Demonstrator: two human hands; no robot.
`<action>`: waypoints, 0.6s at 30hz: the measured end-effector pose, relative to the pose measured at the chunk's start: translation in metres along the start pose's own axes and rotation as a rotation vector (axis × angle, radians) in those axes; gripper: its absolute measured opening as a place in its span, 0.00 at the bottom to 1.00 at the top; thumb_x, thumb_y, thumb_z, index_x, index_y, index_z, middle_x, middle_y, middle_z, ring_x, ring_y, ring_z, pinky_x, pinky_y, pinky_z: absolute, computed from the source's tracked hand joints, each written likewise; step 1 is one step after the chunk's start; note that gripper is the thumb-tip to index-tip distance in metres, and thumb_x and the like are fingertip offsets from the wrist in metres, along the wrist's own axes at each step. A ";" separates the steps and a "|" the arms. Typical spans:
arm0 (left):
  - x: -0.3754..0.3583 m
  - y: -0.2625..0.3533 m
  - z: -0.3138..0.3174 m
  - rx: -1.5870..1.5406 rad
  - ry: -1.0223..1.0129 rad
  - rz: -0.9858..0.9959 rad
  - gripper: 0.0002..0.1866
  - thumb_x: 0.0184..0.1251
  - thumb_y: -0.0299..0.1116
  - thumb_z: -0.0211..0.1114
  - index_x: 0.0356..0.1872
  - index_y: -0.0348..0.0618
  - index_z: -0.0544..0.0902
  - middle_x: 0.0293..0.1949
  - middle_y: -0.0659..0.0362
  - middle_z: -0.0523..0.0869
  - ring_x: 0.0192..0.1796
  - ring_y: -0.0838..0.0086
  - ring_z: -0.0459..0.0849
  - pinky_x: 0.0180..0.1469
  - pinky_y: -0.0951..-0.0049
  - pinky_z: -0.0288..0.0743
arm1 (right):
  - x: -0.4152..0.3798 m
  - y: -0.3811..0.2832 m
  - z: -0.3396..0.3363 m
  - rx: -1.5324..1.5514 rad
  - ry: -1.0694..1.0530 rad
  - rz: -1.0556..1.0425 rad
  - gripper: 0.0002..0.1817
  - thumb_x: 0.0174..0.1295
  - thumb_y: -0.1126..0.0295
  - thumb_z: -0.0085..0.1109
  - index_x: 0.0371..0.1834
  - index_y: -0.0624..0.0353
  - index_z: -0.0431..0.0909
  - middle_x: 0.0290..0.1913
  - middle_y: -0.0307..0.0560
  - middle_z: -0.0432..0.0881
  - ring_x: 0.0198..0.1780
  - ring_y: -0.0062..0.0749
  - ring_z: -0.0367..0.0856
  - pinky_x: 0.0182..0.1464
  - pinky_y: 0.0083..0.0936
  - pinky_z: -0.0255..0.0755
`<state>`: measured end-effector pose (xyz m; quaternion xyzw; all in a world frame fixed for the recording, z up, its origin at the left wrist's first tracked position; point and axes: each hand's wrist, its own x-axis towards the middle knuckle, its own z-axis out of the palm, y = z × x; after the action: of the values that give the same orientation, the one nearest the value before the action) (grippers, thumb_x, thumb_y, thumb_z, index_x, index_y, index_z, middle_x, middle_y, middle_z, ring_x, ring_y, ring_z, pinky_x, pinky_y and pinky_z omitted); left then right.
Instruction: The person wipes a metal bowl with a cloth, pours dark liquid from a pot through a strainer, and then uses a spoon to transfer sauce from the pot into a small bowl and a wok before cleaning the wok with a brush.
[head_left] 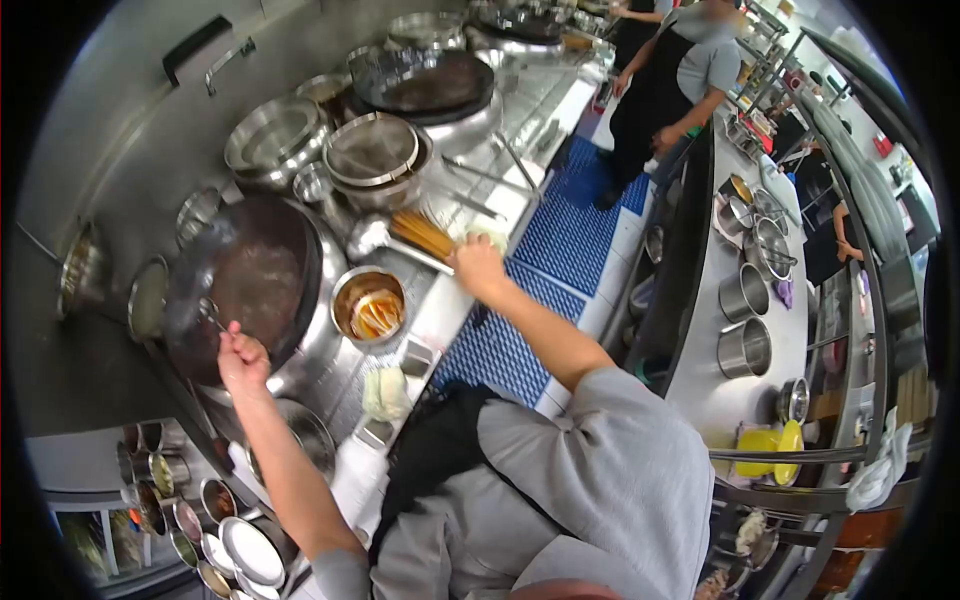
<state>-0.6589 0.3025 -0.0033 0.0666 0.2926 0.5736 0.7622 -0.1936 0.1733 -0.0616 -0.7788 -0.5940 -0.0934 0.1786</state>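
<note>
On the left, my left hand (243, 362) is closed round the handle of a small metal spoon (208, 309). Its head hangs over a large dark wok (255, 265), whose inside looks wet and brownish. My right hand (478, 266) is closed on a pale cloth (489, 238) at the counter's front edge. Just beside it lies a bamboo wok brush (422, 234), with a steel ladle (370, 237) to its left. Between my arms stands a steel bowl (341, 318) holding pale food with orange-brown sauce (376, 312).
Behind are a strainer over a pot (372, 150) and a second wok (425, 82). A folded cloth (386, 394) lies near my apron. Blue mats (575, 215) cover the floor. Another person (665, 90) stands in the aisle, beside a counter with steel pots (744, 347).
</note>
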 end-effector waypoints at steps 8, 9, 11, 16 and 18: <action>-0.023 -0.057 0.054 0.267 -0.001 0.034 0.18 0.82 0.51 0.52 0.41 0.46 0.77 0.16 0.69 0.62 0.13 0.82 0.55 0.12 0.78 0.50 | 0.049 -0.267 -0.057 1.204 -0.574 -0.065 0.21 0.70 0.58 0.48 0.40 0.64 0.85 0.37 0.67 0.85 0.40 0.55 0.86 0.42 0.49 0.77; -0.029 -0.061 0.062 0.304 0.007 0.013 0.18 0.82 0.50 0.52 0.40 0.47 0.77 0.16 0.68 0.67 0.11 0.82 0.59 0.10 0.77 0.50 | 0.051 -0.291 -0.063 1.374 -0.660 0.183 0.16 0.67 0.62 0.54 0.36 0.63 0.86 0.32 0.61 0.85 0.37 0.47 0.85 0.40 0.45 0.76; -0.033 -0.076 0.056 0.290 -0.046 0.232 0.18 0.82 0.42 0.53 0.60 0.41 0.78 0.48 0.54 0.87 0.46 0.68 0.89 0.45 0.67 0.86 | 0.056 -0.347 0.003 1.688 -0.655 0.355 0.08 0.61 0.72 0.61 0.28 0.62 0.85 0.28 0.52 0.85 0.33 0.39 0.83 0.35 0.40 0.76; -0.104 -0.030 0.048 0.885 0.085 0.329 0.22 0.78 0.47 0.59 0.57 0.38 0.83 0.48 0.57 0.88 0.34 0.74 0.82 0.39 0.71 0.80 | 0.037 -0.357 -0.077 1.611 -0.941 0.270 0.04 0.59 0.75 0.60 0.32 0.62 0.83 0.31 0.53 0.84 0.32 0.38 0.84 0.30 0.46 0.77; -0.074 0.011 0.001 1.284 -0.027 0.450 0.12 0.73 0.41 0.61 0.41 0.46 0.88 0.35 0.59 0.90 0.35 0.73 0.83 0.34 0.70 0.74 | 0.068 -0.359 -0.042 1.717 -0.808 0.141 0.15 0.66 0.60 0.57 0.37 0.64 0.80 0.23 0.56 0.82 0.17 0.47 0.76 0.20 0.43 0.73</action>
<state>-0.6804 0.2391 0.0301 0.5723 0.5446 0.4297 0.4373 -0.5165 0.2999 0.0615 -0.3890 -0.4281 0.6624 0.4760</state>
